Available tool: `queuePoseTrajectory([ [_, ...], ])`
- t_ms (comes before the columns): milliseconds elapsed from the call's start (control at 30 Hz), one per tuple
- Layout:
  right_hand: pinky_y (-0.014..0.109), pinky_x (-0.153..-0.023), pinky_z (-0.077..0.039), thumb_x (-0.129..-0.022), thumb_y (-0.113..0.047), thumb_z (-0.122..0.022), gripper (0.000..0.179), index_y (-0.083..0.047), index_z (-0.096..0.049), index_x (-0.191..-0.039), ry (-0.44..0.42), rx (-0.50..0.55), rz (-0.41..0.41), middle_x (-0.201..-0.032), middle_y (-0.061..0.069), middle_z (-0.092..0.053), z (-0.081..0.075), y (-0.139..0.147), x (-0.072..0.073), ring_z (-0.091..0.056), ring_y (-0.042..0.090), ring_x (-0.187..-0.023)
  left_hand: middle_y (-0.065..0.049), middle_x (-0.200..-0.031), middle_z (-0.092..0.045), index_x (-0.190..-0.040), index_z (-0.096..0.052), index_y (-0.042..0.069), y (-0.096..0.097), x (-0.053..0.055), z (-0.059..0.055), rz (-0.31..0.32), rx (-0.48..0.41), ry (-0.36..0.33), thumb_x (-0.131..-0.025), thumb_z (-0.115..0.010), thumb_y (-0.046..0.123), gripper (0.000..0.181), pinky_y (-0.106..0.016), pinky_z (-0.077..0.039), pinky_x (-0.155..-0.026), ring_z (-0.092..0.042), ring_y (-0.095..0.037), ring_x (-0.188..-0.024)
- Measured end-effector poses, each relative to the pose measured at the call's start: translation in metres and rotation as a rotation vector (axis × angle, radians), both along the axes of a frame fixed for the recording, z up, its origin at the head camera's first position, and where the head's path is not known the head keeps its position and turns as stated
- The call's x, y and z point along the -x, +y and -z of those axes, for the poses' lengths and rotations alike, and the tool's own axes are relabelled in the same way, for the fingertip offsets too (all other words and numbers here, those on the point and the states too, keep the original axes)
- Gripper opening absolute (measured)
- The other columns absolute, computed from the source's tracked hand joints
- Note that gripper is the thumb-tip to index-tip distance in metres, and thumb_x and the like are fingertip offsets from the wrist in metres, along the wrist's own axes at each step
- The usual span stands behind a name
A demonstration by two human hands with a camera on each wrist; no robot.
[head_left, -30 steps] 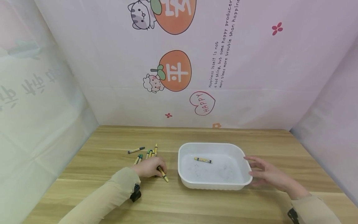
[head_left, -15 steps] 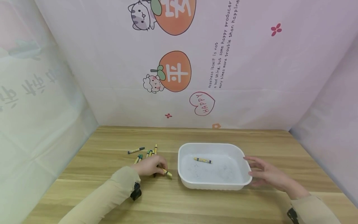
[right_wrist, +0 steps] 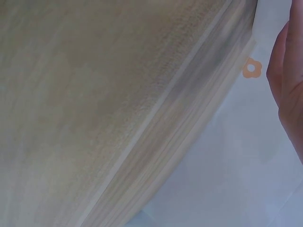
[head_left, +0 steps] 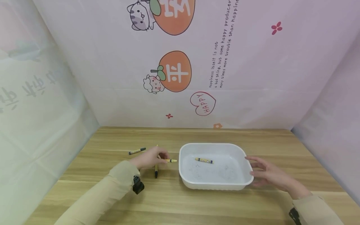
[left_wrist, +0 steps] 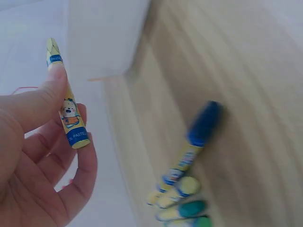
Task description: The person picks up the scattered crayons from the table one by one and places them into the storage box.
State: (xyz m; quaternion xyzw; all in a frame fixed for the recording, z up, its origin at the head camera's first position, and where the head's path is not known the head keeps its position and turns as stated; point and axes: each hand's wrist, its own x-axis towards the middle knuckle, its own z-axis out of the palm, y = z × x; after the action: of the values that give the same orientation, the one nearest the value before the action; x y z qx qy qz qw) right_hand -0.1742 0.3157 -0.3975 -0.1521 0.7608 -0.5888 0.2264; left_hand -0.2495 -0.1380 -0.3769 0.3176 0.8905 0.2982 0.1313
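My left hand (head_left: 150,157) pinches a pale yellow oil pastel (left_wrist: 71,111) between thumb and fingers, its tip pointing at the left wall of a white plastic basin (head_left: 216,187). Inside the basin lies one yellow-wrapped oil pastel (head_left: 204,160). Just below the left hand, a dark-tipped oil pastel (head_left: 156,172) lies on the table. Several more oil pastels, some green-ended (left_wrist: 191,208), are bunched there, mostly hidden by the hand in the head view. My right hand (head_left: 271,176) touches the basin's right rim with extended fingers; the right wrist view catches only its edge.
A separate dark-ended oil pastel (head_left: 137,151) lies at the left of the wooden table (head_left: 174,209). White printed sheeting (head_left: 253,93) stands behind the table and along both sides.
The left hand has lifted the pale yellow pastel and turned it from slanting toward me to pointing right, near the basin. The dark-tipped pastel beneath shows more. The right hand stays put.
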Motion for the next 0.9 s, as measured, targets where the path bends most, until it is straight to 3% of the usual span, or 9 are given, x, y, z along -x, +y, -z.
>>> queuePoseTrajectory([
  [200, 0.044, -0.079, -0.055, -0.095, -0.013, -0.050, 0.063, 0.002, -0.012, -0.142, -0.007, -0.017, 0.011, -0.133, 0.046, -0.017, -0.001, -0.003, 0.001, -0.061, 0.023, -0.102, 0.002, -0.087, -0.065, -0.090, -0.066, 0.013, 0.012, 0.004, -0.016, -0.051, 0.030, 0.009, -0.084, -0.067, 0.015, 0.006, -0.026, -0.050, -0.073, -0.058, -0.010, -0.082],
  [500, 0.044, -0.078, -0.055, -0.094, -0.012, -0.050, 0.059, -0.002, -0.019, -0.143, 0.005, -0.011, 0.013, -0.131, 0.046, -0.021, -0.002, -0.002, 0.000, -0.061, 0.022, -0.100, 0.000, -0.088, -0.066, -0.088, -0.067, 0.013, 0.050, 0.011, -0.044, -0.005, 0.055, 0.106, -0.084, -0.068, 0.016, 0.006, -0.025, -0.050, -0.074, -0.060, -0.011, -0.083],
  [667, 0.045, -0.078, -0.055, -0.095, -0.011, -0.049, 0.055, -0.009, -0.023, -0.143, 0.004, 0.000, 0.006, -0.131, 0.047, -0.020, 0.000, -0.002, 0.000, -0.061, 0.022, -0.101, 0.002, -0.089, -0.066, -0.090, -0.067, 0.013, 0.077, 0.017, -0.049, 0.008, 0.091, 0.069, -0.083, -0.068, 0.017, 0.008, -0.022, -0.050, -0.071, -0.059, -0.010, -0.083],
  [800, 0.045, -0.078, -0.055, -0.095, -0.011, -0.048, 0.052, -0.015, -0.027, -0.143, 0.008, 0.020, -0.004, -0.131, 0.048, -0.018, 0.000, -0.001, 0.000, -0.061, 0.022, -0.101, 0.003, -0.090, -0.066, -0.091, -0.066, 0.013, 0.100, 0.023, -0.049, 0.056, 0.139, 0.084, -0.083, -0.069, 0.017, 0.010, -0.017, -0.049, -0.071, -0.058, -0.007, -0.083],
  [900, 0.045, -0.078, -0.055, -0.095, -0.011, -0.048, 0.053, -0.012, -0.026, -0.143, 0.007, 0.023, -0.003, -0.131, 0.048, -0.018, 0.000, 0.000, 0.000, -0.061, 0.023, -0.101, 0.003, -0.088, -0.065, -0.089, -0.066, 0.013, 0.116, 0.026, -0.047, 0.095, 0.185, 0.084, -0.082, -0.070, 0.016, 0.008, -0.016, -0.048, -0.069, -0.058, -0.007, -0.081],
])
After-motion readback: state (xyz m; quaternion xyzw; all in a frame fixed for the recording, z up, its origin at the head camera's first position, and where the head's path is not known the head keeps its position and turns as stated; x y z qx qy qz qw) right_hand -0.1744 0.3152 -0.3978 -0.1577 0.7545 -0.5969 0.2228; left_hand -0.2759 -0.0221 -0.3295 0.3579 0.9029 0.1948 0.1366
